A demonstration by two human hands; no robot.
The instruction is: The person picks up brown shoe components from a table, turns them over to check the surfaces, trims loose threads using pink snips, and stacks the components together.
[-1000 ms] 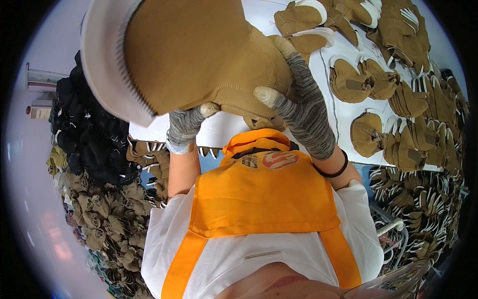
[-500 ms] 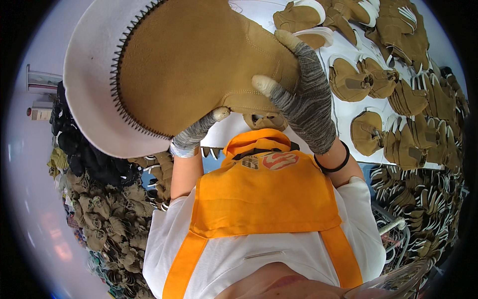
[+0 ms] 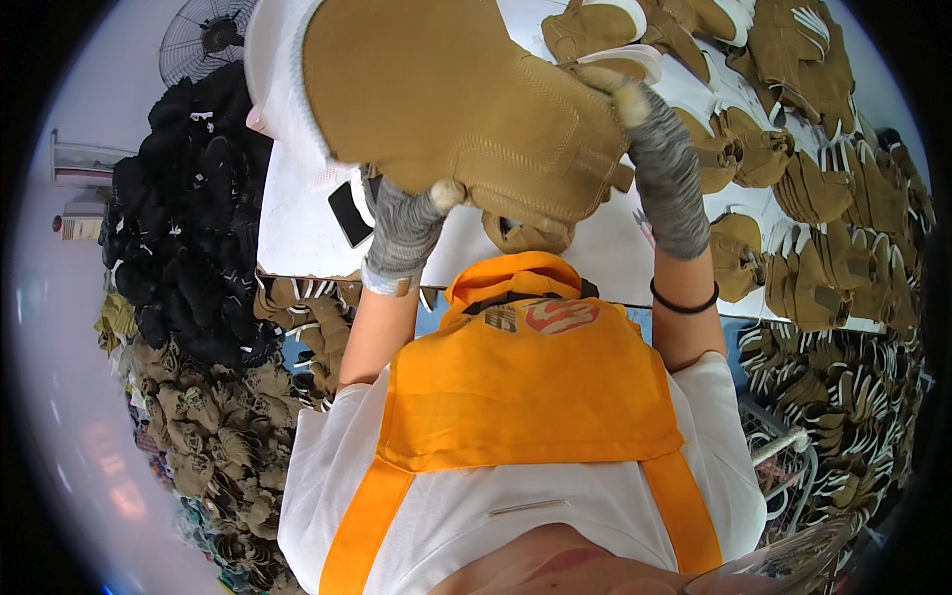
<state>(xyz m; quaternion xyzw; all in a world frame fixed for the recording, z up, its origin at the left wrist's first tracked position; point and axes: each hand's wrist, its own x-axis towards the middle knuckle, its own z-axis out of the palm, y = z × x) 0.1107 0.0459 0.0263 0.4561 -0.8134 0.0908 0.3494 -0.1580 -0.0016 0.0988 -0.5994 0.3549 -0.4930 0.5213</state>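
Observation:
A large tan shoe upper [image 3: 436,89] with a white lining edge is held up close in front of me. My left hand [image 3: 405,223], in a grey knit glove with pale fingertips, grips its lower edge; the thumb shows and the other fingers are hidden behind the material. At the narrower right end, my right hand [image 3: 666,164], gloved alike, is closed on the upper's rim. Below the held piece, another tan upper [image 3: 528,236] lies on the white table [image 3: 307,233]. A dark-screened phone [image 3: 350,214] rests on the table beside my left hand.
Several tan uppers [image 3: 808,188] with white edges cover the table's right side. Black pieces [image 3: 188,228] are heaped at the left, above a brown pile [image 3: 213,426]. More uppers [image 3: 823,407] are stacked low on the right by a wire rack [image 3: 783,456]. A fan [image 3: 213,38] stands at the far left.
The shoe upper has tipped and shifted away and to the right, hiding most of its black zigzag stitching. Both hands have moved right with it, uncovering the phone and the fan.

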